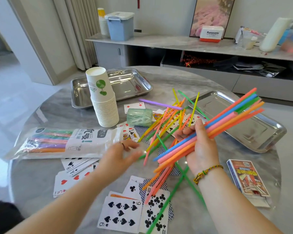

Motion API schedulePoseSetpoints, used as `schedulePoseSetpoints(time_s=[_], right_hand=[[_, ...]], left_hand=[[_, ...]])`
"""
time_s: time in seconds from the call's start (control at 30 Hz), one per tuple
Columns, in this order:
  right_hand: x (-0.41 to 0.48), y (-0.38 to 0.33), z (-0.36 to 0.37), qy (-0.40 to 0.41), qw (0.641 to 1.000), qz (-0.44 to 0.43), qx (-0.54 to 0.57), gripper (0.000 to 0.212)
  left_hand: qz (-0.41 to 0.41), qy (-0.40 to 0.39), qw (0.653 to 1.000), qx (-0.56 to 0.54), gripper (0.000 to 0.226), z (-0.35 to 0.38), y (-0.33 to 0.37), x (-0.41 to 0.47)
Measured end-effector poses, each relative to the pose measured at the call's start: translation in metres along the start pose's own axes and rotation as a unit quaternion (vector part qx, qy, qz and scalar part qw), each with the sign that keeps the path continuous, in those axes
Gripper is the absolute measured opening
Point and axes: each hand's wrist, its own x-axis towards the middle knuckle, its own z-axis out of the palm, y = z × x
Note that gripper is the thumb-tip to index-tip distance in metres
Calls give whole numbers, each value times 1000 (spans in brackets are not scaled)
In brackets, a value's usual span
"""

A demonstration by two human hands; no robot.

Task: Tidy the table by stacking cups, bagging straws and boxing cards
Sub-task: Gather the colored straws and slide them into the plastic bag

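Table (pixel 176 76): round, grey marble look, fills most of the frame.
Right tray (pixel 243 129): steel, at right centre, behind the raised bundle.
Left tray (pixel 130 83): steel, upper centre-left, at the table's far side.
Bag (pixel 85 142): clear printed plastic, lies flat at left centre with its mouth toward the middle. Thick coloured straws already lie in its left end.
Cards (pixel 122 215): scattered from the centre down to the bottom edge, mostly face up, some face down. A few are tucked under the bag's lower edge, and many lie under the loose straws.
Loose straws (pixel 167 122): thin ones in yellow, orange, pink and green, with one thick purple, criss-crossed over the cards at centre. Long green ones run down toward the bottom edge.
Bundle (pixel 227 119): thick straws in blue, pink, orange and green, held off the table and slanting up to the right over the right tray.
Cups (pixel 105 107): one tall stack of white paper cups, upside down, on the table just in front of the left tray.
Right hand (pixel 201 149): palm toward the camera, fingers curled round the bundle's lower half. A beaded band sits on the wrist.
Left hand (pixel 120 154): at the bag's mouth, fingers fairly straight and blurred. Cannot tell whether they hold the plastic.
Box (pixel 249 179): card box, lower right, lying flat with its flap open toward the bottom edge.
Jar (pixel 139 117): small, green, see-through, on its side just right of the cups.
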Motion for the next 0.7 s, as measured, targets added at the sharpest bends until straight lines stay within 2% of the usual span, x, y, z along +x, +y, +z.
schedulePoseSetpoints(time_s=[0.03,0.1,0.17,0.23,0.33,0.43,0.53,0.7], right_hand=[[1,1,0,4,1000,0,9,35],[2,3,0,5,1000,2,14,35],[2,5,1,1,1000,4,9,35],[1,7,2,0,1000,6,9,35],[1,9,1,0,1000,10,3,35],[3,9,-1,8,1000,15,1,35],[5,9,-3,12,1000,20,-4,34],[7,11,-2,27,999,29,-16,36]], left_hand=[[29,25,997,68,28,-13,-7,5],[56,-2,974,219,74,-39,-18,18],[43,-89,932,349,97,-60,-23,29],[26,-157,895,416,111,-71,-29,42],[1,-210,863,460,119,-76,-33,58],[-10,-238,845,480,121,-71,-35,67],[-2,-231,845,482,121,-65,-37,69],[40,-177,854,487,110,-65,-40,70]])
